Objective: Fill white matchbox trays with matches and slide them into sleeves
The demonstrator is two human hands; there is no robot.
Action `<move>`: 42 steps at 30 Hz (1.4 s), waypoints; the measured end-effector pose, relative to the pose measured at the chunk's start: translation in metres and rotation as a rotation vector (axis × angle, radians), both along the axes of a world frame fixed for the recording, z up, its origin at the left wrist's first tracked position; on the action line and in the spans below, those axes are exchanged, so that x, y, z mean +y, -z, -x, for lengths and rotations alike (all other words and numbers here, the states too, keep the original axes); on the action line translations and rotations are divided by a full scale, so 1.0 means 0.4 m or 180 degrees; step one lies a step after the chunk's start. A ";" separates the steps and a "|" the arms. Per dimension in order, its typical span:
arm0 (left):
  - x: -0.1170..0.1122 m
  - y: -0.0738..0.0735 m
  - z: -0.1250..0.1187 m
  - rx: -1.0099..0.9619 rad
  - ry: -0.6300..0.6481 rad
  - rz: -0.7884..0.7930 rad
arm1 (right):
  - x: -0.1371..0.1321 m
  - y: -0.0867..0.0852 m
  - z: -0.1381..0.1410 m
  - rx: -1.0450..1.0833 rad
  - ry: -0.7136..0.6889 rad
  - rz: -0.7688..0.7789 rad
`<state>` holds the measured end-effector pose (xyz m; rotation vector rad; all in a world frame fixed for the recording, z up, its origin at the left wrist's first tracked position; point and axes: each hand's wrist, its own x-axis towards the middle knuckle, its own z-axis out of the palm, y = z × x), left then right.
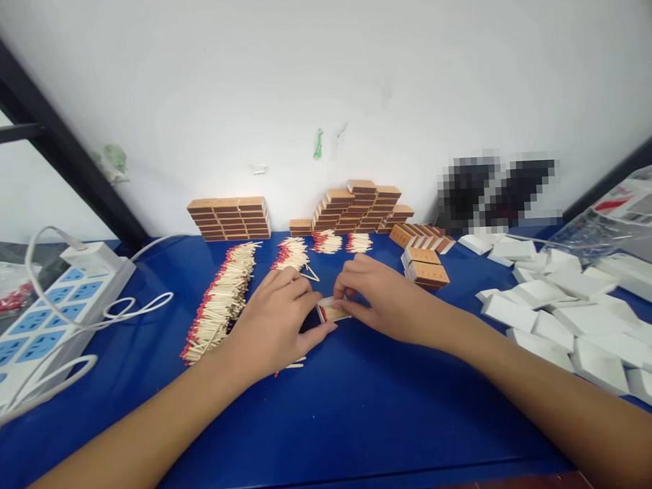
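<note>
A small white matchbox tray (322,311) lies between my hands, holding red-headed matches (334,313). My left hand (278,317) grips the tray's left end between thumb and fingers. From the other side, my right hand (376,300) has thumb and fingertips pinched over the matches in the tray; what exactly is between them is partly hidden. A long row of matches (220,303) lies left of my left hand. Smaller piles of matches (291,253) sit beyond my hands, and a few loose ones (296,365) lie under my left wrist.
Brown matchboxes stand in a left stack (228,220) and a stepped middle stack (360,208) against the wall. More matchboxes (427,267) lie behind my right wrist. Many white trays (566,299) are heaped at right. A power strip (53,314) with white cables occupies the left.
</note>
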<state>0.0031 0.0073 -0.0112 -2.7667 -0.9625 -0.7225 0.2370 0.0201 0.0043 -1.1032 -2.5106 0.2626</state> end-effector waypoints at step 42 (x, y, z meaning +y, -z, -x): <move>-0.003 0.016 0.000 -0.0068 0.0091 -0.0009 | 0.100 0.020 -0.105 -0.0869 0.0682 -0.0165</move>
